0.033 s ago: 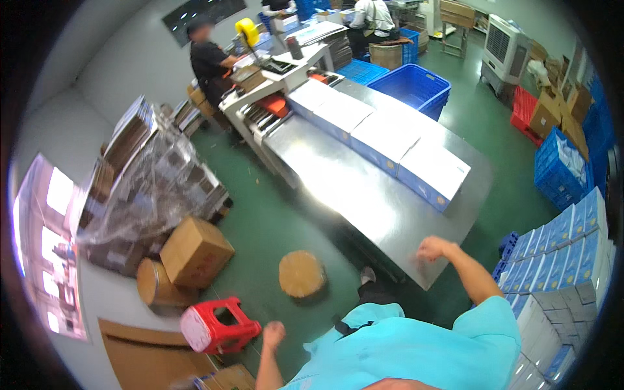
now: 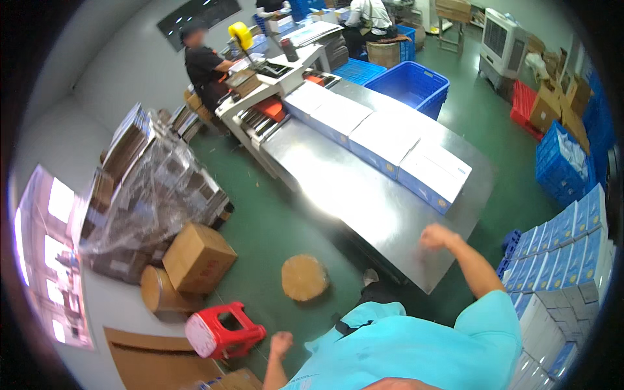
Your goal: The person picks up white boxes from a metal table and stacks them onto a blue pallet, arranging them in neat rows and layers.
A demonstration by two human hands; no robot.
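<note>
Your right hand (image 2: 437, 235) is at the near end of the steel table (image 2: 370, 201), over its corner area; whether it touches the top, you cannot tell from this view. The nearest white-and-blue box (image 2: 434, 174) lies on that table, straight ahead of the hand and apart from it, at the near end of a row of such boxes set end to end. The row's long axis follows the table's length, along its right side, back to the machine (image 2: 286, 79) at the table's far end.

Your right hand is clearly the nearer one. Its arm bends at the elbow, the forearm slanting forward and inward to the table. Your left hand (image 2: 281, 343) hangs low, off the table's left side, near the red stool (image 2: 224, 330). The fingers of both hands look curled, and you see nothing held in either; how tightly each is closed, you cannot tell.
</note>
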